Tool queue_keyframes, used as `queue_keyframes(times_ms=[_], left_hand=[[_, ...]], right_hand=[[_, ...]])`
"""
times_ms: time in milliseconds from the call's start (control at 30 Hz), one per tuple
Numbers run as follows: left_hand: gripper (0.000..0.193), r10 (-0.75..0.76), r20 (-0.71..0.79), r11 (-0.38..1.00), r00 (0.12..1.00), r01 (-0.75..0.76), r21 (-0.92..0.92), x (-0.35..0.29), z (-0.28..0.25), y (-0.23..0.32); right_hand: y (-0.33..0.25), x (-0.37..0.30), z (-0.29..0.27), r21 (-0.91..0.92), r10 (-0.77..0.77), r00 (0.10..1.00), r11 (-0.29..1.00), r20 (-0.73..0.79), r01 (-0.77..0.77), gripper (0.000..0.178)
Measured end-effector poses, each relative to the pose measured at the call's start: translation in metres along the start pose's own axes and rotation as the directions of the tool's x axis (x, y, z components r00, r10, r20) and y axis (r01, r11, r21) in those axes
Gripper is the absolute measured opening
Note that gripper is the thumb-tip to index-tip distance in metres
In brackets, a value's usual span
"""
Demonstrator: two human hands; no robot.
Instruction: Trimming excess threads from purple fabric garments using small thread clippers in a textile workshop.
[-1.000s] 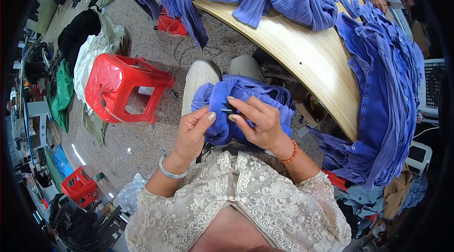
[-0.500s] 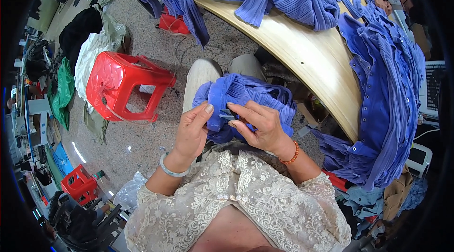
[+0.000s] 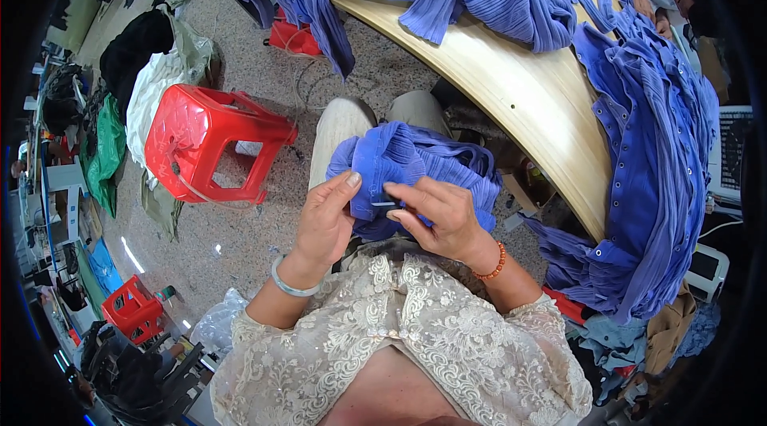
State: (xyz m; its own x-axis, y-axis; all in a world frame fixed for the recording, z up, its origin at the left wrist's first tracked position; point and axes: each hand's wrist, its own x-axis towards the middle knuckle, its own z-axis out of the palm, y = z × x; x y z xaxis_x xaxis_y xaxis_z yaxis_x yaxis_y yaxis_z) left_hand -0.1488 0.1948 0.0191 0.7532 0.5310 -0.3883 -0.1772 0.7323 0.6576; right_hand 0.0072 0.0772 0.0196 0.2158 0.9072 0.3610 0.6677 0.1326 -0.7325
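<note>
Got a bunched-up blue ribbed garment [image 3: 415, 166] in my lap, right under both hands. My left hand [image 3: 326, 218] is gripping its edge, thumb on top and fingers curled under the fabric. My right hand [image 3: 438, 214] is pinching a small dark tool [image 3: 385, 204] against the cloth, just beside my left thumb; can't tell exactly what it is. Out past my left hand there's a red plastic stool [image 3: 209, 142] on the floor. Beyond my right hand, more blue garments [image 3: 639, 170] hang off the wooden table [image 3: 511, 90].

3 red stools [image 3: 212, 142] [image 3: 132, 308] [image 3: 294, 33], 2 hands [image 3: 327, 218] [image 3: 435, 214], 1 wooden table [image 3: 519, 86], 1 beaded bracelet [image 3: 491, 266].
</note>
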Motion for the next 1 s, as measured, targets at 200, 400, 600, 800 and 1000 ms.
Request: queue_keyframes(times_ms=[200,400,600,800,1000], left_hand=[[0.023,0.003,-0.006,1.0,1.0,-0.003,0.029,-0.001,0.001,-0.001],[0.024,0.038,-0.002,0.995,0.999,-0.037,0.092,0.0,0.003,-0.002],[0.024,0.049,0.014,0.991,0.999,-0.05,0.125,-0.001,0.006,-0.002],[0.022,0.141,0.05,0.947,0.989,-0.15,0.286,-0.001,-0.004,-0.008],[0.023,0.14,0.009,0.964,0.99,-0.138,0.228,0.0,0.005,-0.005]], right_hand=[[0.005,0.005,0.001,0.019,0.04,0.999,0.999,0.004,-0.04,0.033],[0.005,0.004,0.002,0.167,0.123,0.991,0.977,0.045,-0.129,0.032],[0.008,0.003,0.0,0.237,0.133,0.99,0.961,0.043,-0.14,0.031],[0.009,0.004,0.0,0.347,0.166,0.982,0.919,0.087,-0.186,0.03],[0.013,0.001,-0.002,0.245,0.033,0.995,0.968,0.093,-0.056,0.029]])
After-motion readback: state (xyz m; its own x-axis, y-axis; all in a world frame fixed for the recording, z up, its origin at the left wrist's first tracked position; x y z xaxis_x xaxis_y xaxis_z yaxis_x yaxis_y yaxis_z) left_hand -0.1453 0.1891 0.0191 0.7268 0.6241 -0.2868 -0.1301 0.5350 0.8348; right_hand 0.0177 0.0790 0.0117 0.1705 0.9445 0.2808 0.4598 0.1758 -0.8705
